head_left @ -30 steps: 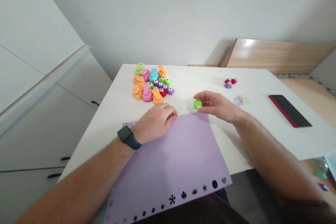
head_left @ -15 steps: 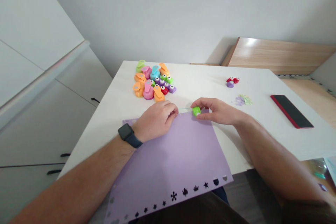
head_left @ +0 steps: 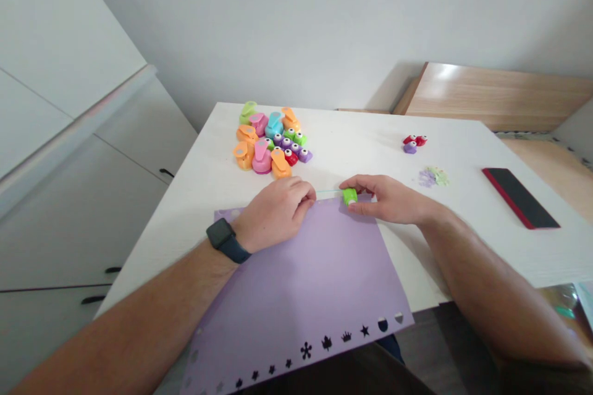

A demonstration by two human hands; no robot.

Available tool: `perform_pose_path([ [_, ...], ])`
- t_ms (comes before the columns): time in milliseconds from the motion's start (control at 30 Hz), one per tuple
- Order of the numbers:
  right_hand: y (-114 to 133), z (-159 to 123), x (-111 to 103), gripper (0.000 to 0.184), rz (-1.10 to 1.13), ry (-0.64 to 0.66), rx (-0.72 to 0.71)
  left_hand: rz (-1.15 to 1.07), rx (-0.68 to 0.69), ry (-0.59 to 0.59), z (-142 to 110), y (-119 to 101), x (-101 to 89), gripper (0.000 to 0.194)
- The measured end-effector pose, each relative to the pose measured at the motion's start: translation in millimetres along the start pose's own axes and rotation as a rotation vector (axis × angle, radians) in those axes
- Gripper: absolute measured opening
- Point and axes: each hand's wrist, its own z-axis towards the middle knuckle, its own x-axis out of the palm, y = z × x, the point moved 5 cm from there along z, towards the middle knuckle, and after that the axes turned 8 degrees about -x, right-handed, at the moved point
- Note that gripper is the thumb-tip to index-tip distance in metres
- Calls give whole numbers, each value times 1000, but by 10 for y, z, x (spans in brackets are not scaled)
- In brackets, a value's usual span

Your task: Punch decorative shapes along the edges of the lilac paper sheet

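A purple sheet of paper lies over the front of the table, with shapes such as a star, a crown and a leaf cut along its near edge. My right hand grips a small green craft punch between thumb and fingers, at the paper's far edge towards the right corner. My left hand, with a dark watch on its wrist, pinches that same far edge further left. Its fingertips largely hide the spot they hold.
Several large and small colourful craft punches cluster at the back left. Three small punches stand at the back right, behind paper scraps. A black and red flat object lies on the white table at right.
The view has shifted slightly. Both hands keep almost the same place on the paper, and the green craft punch stays at its far edge.
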Motion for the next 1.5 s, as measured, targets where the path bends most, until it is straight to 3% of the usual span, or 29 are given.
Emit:
perform_pose_path([
  [867, 131, 3, 32, 30, -223, 5, -116, 14, -18, 33, 15, 14, 13, 15],
  [1500, 182, 14, 51, 18, -284, 6, -115, 5, -27, 35, 19, 18, 29, 17],
])
